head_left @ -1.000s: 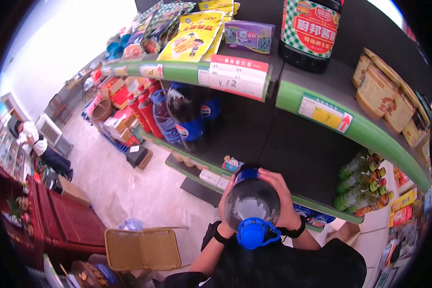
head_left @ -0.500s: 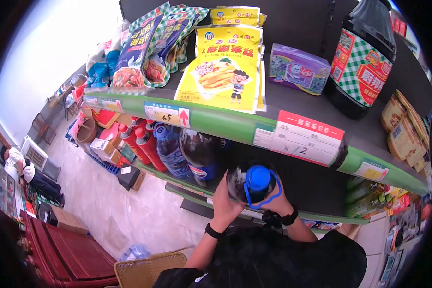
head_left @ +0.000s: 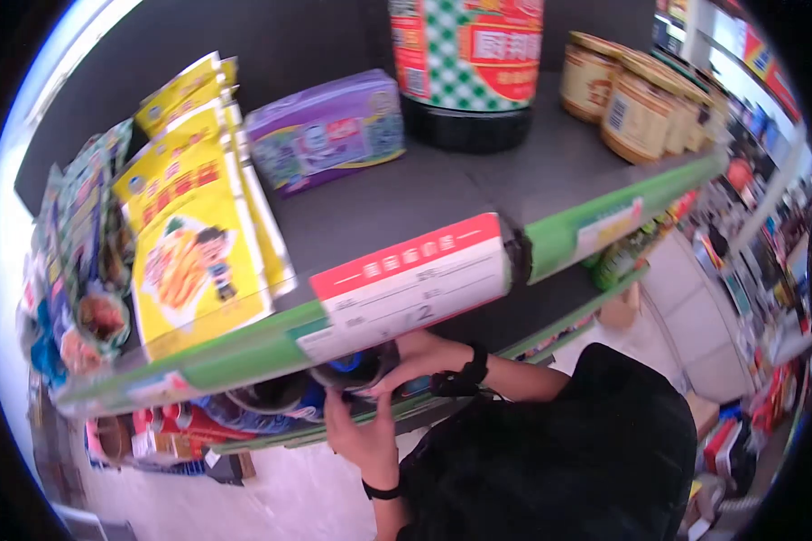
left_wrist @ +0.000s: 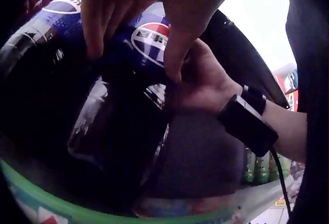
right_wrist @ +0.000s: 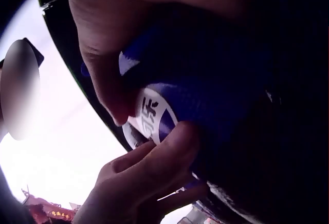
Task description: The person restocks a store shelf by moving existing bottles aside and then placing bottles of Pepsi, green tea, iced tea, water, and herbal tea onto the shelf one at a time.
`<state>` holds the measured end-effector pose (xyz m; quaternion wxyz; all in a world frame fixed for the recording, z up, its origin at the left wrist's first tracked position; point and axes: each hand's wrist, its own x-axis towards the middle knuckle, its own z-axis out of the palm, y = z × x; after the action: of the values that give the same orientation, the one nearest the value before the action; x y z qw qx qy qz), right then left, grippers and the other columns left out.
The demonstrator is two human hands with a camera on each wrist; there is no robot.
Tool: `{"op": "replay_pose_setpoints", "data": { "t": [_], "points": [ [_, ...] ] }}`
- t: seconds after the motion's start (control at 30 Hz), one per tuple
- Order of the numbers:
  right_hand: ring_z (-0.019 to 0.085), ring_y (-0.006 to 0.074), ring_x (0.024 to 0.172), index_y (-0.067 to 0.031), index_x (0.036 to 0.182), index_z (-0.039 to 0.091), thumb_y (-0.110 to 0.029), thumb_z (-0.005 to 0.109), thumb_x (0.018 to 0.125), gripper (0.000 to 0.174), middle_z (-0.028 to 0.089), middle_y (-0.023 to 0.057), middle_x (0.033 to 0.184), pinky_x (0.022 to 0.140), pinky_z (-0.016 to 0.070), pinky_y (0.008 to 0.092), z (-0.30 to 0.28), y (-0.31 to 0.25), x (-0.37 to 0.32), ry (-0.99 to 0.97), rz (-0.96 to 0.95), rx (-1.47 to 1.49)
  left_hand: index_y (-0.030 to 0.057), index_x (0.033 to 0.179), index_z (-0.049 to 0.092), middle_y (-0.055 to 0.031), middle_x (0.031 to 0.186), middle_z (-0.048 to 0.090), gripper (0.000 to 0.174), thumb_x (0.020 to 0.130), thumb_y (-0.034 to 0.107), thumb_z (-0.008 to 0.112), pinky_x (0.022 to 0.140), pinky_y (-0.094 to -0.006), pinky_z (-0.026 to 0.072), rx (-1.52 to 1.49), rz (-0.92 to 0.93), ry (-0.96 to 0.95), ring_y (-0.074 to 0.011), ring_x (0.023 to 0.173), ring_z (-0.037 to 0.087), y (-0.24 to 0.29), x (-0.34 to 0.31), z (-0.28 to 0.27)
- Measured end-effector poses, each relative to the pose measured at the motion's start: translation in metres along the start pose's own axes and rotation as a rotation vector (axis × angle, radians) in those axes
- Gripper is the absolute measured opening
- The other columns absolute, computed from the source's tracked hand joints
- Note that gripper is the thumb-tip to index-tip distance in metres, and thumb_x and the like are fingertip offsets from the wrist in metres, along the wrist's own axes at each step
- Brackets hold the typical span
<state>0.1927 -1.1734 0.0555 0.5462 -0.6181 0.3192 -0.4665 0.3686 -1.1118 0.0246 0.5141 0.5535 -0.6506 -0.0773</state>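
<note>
My left hand (head_left: 365, 437) and right hand (head_left: 429, 361) hold a large cola bottle (head_left: 356, 368) from both sides, under the upper shelf's front edge. In the left wrist view its blue label (left_wrist: 146, 44) lies between the hands, with the dark lower body (left_wrist: 121, 126) over the lower shelf. The right wrist view shows the right thumb and left fingers at the label's white lettering (right_wrist: 150, 112). Part of the bottle is hidden by the upper shelf in the head view. Left of it stands another cola bottle (left_wrist: 61, 5) with a similar label.
The upper shelf's green edge (head_left: 235, 338) carries a price card (head_left: 415, 279) just above my hands. On that shelf are yellow food packets (head_left: 198, 234), a purple box (head_left: 329, 131), a soy sauce bottle (head_left: 469, 72) and several jars (head_left: 641, 108). Green bottles (head_left: 618, 261) stand lower right.
Both hands have moved the cola bottle from in front of the body to under the upper shelf, beside the other bottles. The head view has come closer to the shelf and turned right.
</note>
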Motion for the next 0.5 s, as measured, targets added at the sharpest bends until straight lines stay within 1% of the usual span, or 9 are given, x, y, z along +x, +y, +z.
{"op": "replay_pose_setpoints", "data": {
  "t": [0.03,0.07,0.13,0.17,0.27,0.3,0.4,0.43,0.5],
  "points": [
    [0.043,0.028,0.142,0.0005,0.152,0.038,-0.019,0.096,0.064,0.108,0.049,0.0171,0.151,0.121,0.0316,0.0404,-0.001,-0.003,-0.002,0.01,-0.023,-0.05,-0.0067,0.128,0.066,-0.017,0.105,0.074,0.062,0.075,0.012,0.092,0.08,-0.0361,0.0568,-0.038,0.007,0.052,-0.0278,0.09,0.071,0.011,0.004,-0.007],
    [0.043,0.0281,0.143,0.0008,0.153,0.037,-0.02,0.096,0.065,0.108,0.048,0.0177,0.151,0.121,0.0314,0.0404,0.001,-0.003,-0.002,0.015,-0.046,-0.101,-0.006,0.122,0.068,-0.0174,0.102,0.074,0.055,0.075,0.011,0.091,0.078,-0.0379,0.056,-0.075,0.021,0.06,-0.0302,0.087,0.071,0.013,0.005,-0.015],
    [0.045,0.027,0.142,0.0015,0.154,0.036,-0.023,0.096,0.067,0.109,0.05,0.0191,0.151,0.121,0.0336,0.0401,0.002,-0.001,-0.004,0.025,-0.035,-0.095,-0.0046,0.111,0.072,-0.0181,0.096,0.073,0.042,0.076,0.01,0.09,0.074,-0.0413,0.0543,-0.15,0.039,0.082,-0.0348,0.081,0.069,0.015,0.007,-0.03],
    [0.046,0.0272,0.141,0.0017,0.154,0.036,-0.025,0.095,0.067,0.109,0.051,0.0199,0.15,0.12,0.0349,0.0399,0.005,-0.001,-0.007,0.042,-0.008,-0.08,-0.0027,0.096,0.074,-0.0171,0.09,0.073,0.022,0.077,0.002,0.086,0.072,-0.0406,0.0548,-0.128,0.133,0.101,-0.0327,0.076,0.07,0.027,0.011,-0.039],
    [0.052,0.0315,0.138,0.0021,0.155,0.036,-0.029,0.092,0.073,0.104,0.054,0.0239,0.148,0.117,0.0396,0.0404,0.002,0.019,-0.022,0.076,0.003,-0.22,-0.0009,0.091,0.073,-0.0156,0.086,0.072,0.017,0.076,-0.006,0.079,0.069,-0.0397,0.0556,-0.381,0.403,0.061,-0.0307,0.07,0.069,0.03,0.007,-0.036],
    [0.054,0.0335,0.137,0.0022,0.155,0.037,-0.03,0.09,0.075,0.101,0.055,0.0255,0.147,0.116,0.0413,0.0408,-0.002,0.024,-0.025,0.078,-0.006,-0.291,-0.0001,0.088,0.072,-0.014,0.083,0.072,0.017,0.075,-0.01,0.074,0.066,-0.0378,0.0558,-0.471,0.444,0.011,-0.0291,0.066,0.069,0.037,0.007,-0.031],
    [0.058,0.0394,0.132,0.0022,0.154,0.039,-0.031,0.084,0.082,0.092,0.055,0.0286,0.145,0.113,0.0446,0.0433,-0.026,0.018,-0.049,0.079,-0.079,-0.613,0.0003,0.089,0.073,-0.0129,0.083,0.071,0.016,0.076,-0.005,0.079,0.065,-0.035,0.057,-0.625,0.432,-0.19,-0.0282,0.068,0.07,0.056,0.008,-0.01],
    [0.063,0.0387,0.126,0.0004,0.15,0.047,-0.023,0.077,0.089,0.072,0.061,0.0264,0.14,0.108,0.0501,0.0441,-0.035,0.007,-0.062,0.124,-0.103,-0.664,-0.0002,0.091,0.073,-0.0135,0.083,0.071,0.016,0.077,-0.006,0.078,0.065,-0.0332,0.0557,-0.671,0.419,-0.247,-0.0267,0.069,0.069,0.064,0.008,-0.001],
    [0.067,0.0364,0.12,-0.0007,0.144,0.053,-0.017,0.074,0.091,0.06,0.066,0.0234,0.132,0.102,0.0536,0.0437,-0.058,-0.013,-0.091,0.201,-0.061,-0.643,-0.0011,0.093,0.073,-0.0149,0.082,0.07,0.016,0.078,-0.007,0.078,0.066,-0.0296,0.053,-0.746,0.389,-0.369,-0.0236,0.07,0.067,0.08,0.004,0.017]
  ]
}}
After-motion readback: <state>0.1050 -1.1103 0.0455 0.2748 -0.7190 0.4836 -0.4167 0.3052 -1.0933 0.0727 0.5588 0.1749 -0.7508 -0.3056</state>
